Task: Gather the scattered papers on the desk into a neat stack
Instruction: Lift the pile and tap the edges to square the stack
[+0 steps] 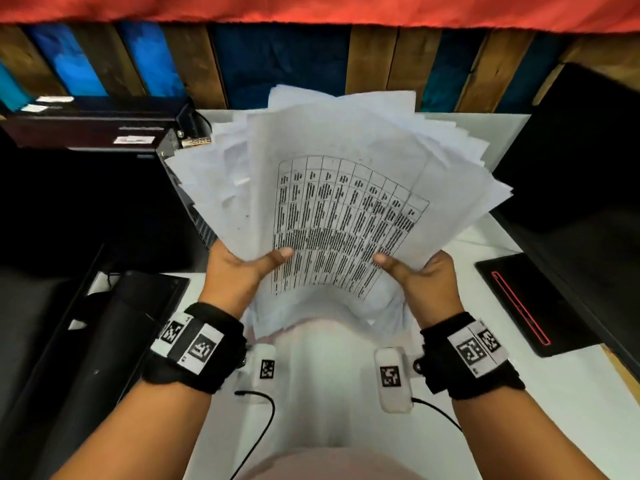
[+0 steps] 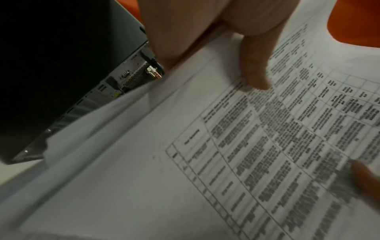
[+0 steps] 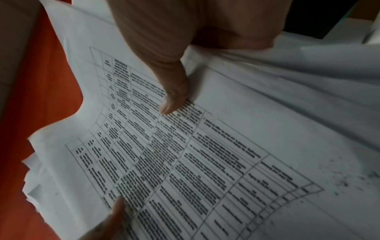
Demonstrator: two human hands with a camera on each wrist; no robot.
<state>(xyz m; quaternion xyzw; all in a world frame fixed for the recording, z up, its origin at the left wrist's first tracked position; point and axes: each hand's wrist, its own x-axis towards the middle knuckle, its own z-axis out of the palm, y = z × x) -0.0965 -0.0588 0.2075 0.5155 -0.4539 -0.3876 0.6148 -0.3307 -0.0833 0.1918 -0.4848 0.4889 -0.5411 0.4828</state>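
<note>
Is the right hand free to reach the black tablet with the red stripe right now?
Probably not: the right hand grips the papers together with the left hand. The tablet lies uncovered beside it.

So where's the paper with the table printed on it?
In the head view, the printed sheet tops the fanned papers, centre, pinched between left hand and right hand above the white desk.
</note>
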